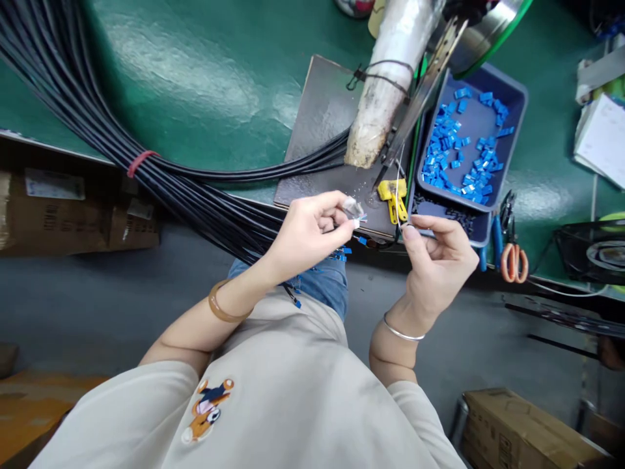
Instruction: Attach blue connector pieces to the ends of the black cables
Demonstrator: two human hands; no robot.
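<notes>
My left hand [317, 228] is closed in a pinch in front of the grey board. Between its whitish-covered fingertips show thin coloured wires [362, 218], apparently a cable's stripped end. My right hand [439, 254] is closed too, thumb and forefinger pinching a thin white wire [398, 195] that runs up toward the metal arm. A yellow wire stripper [393, 199] lies on the grey board [319, 104] between and just beyond the hands. Black cables [215, 225] come in from the left; several ends with blue connectors [343, 253] hang over my lap.
A wrapped white tube [385, 85] and a metal arm [424, 91] reach down over the board. On the right stand a bin of blue connectors [517, 124], orange-handled scissors [514, 262] and papers [603, 140]. A red tie [141, 161] binds the cables. Cardboard boxes [527, 430] sit below.
</notes>
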